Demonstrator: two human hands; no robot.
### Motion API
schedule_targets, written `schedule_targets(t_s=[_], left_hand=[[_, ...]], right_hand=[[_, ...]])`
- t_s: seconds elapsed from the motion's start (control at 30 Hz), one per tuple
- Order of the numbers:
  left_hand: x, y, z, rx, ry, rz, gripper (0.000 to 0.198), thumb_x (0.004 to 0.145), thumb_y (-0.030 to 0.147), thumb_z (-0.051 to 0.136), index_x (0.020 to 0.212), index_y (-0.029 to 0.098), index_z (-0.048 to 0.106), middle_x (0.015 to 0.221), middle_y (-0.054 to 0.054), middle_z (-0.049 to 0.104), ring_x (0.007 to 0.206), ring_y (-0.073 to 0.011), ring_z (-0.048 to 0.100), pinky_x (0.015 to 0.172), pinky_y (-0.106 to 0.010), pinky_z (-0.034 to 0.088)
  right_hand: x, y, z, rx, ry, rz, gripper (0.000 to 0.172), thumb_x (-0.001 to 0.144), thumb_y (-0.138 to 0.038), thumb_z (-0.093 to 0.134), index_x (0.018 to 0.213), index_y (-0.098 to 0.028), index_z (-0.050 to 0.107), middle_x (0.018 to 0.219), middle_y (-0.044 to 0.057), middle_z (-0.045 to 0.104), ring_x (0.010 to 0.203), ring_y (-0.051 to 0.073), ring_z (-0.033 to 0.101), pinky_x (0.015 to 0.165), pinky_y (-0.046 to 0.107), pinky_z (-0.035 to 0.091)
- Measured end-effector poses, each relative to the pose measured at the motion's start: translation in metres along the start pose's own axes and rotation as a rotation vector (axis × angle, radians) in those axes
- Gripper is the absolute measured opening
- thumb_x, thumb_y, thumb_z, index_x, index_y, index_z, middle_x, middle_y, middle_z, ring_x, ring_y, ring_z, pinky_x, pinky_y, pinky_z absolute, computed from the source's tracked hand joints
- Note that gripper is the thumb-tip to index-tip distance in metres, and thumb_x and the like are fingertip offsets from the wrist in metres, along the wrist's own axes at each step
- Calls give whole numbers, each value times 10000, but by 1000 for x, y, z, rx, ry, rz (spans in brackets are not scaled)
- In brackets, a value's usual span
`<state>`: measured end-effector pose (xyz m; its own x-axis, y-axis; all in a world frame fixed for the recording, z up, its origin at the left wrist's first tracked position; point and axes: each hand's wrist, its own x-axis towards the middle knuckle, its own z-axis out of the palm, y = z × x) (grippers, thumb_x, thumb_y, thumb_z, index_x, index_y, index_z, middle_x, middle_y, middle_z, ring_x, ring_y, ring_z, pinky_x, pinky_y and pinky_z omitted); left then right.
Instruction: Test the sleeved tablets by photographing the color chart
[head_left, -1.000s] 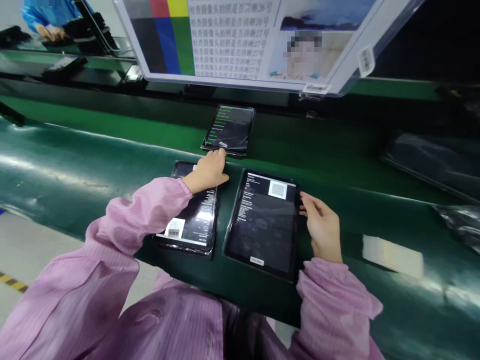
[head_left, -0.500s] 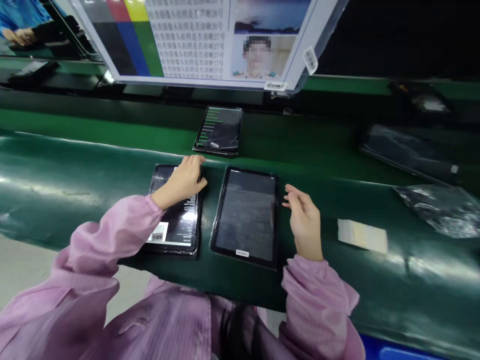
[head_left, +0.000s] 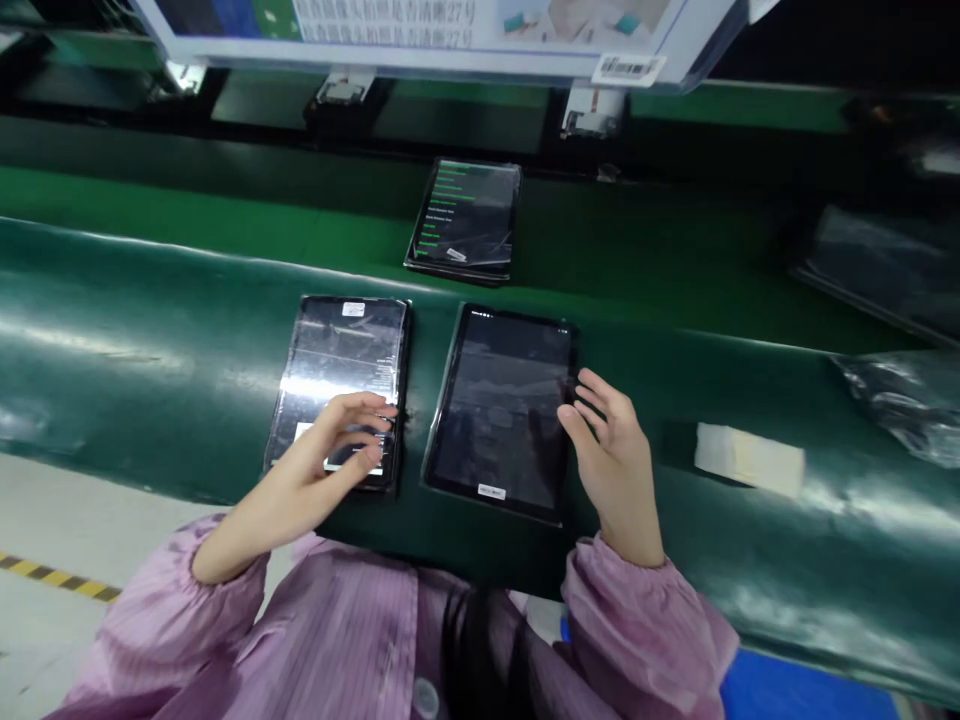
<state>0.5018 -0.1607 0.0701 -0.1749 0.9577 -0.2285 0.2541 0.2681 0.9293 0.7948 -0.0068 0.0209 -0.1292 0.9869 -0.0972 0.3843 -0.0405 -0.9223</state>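
Two dark tablets lie side by side on the green padded bench edge [head_left: 150, 330]. The left tablet [head_left: 341, 360] is wrapped in glossy film with a white label near its top. My left hand [head_left: 341, 450] hovers over its near end, fingers apart and slightly curled, holding nothing. The right tablet [head_left: 502, 400] has a dim, dark screen. My right hand [head_left: 611, 455] rests at its right edge, fingers spread, fingertips touching the screen's right side. Pink sleeves cover both my arms.
A third tablet [head_left: 466, 218] with green text lies farther back on the green belt. A white block [head_left: 750, 460] sits right of my right hand. Plastic-wrapped dark items [head_left: 892, 400] lie at the far right. A test chart board [head_left: 450, 40] hangs overhead.
My left hand has drawn back from the far end of the left tablet to its near end. My right hand has moved onto the right tablet's edge. The view tilted downward.
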Motion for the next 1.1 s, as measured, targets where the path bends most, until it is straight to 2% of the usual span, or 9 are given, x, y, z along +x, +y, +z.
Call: schedule_targets(t_s=[0.13, 0.33, 0.57, 0.73, 0.87, 1.1], left_hand=[[-1, 5, 17, 41, -170, -50, 436, 989, 378, 617, 1412, 439, 527, 1457, -62, 618, 1309, -313, 642, 925, -468, 659], [4, -4, 27, 88, -206, -58, 539, 995, 392, 612, 1508, 442, 454, 1435, -99, 645, 1317, -337, 648, 948, -521, 649], [5, -8, 31, 213, -364, -113, 735, 1017, 454, 566, 1656, 409, 205, 1421, -145, 669, 1202, -325, 727, 930, -494, 645], [7, -7, 34, 235, -358, -72, 726, 1023, 444, 556, 1658, 403, 207, 1467, -148, 643, 1114, -305, 763, 909, -465, 641], [7, -6, 35, 176, -347, -123, 701, 1016, 472, 566, 1637, 422, 247, 1472, -140, 627, 1129, -294, 746, 925, -476, 637], [9, -6, 40, 49, -330, -246, 733, 1011, 502, 579, 1637, 408, 209, 1412, -110, 585, 1154, -249, 672, 1004, -492, 576]], right_hand=[[-4, -2, 1, -20, -8, -11, 582, 914, -517, 723, 1431, -288, 582, 1533, 95, 506, 1427, 311, 507, 1213, 526, 444], [-8, -3, 3, -62, -25, -12, 609, 909, -526, 720, 1447, -293, 557, 1539, 105, 474, 1437, 324, 488, 1209, 535, 446], [-7, -4, 10, -220, -31, -63, 700, 899, -553, 703, 1502, -263, 498, 1545, 144, 453, 1412, 353, 484, 1185, 586, 441], [-7, -4, 11, -229, -27, -57, 732, 896, -563, 699, 1515, -241, 479, 1549, 156, 454, 1416, 356, 474, 1181, 589, 439], [-8, -4, 11, -231, -29, -50, 753, 889, -570, 698, 1519, -225, 471, 1552, 166, 447, 1423, 356, 467, 1183, 581, 441], [-6, -4, 13, -272, -23, -50, 798, 876, -576, 708, 1532, -198, 456, 1544, 182, 446, 1419, 353, 465, 1172, 582, 451]])
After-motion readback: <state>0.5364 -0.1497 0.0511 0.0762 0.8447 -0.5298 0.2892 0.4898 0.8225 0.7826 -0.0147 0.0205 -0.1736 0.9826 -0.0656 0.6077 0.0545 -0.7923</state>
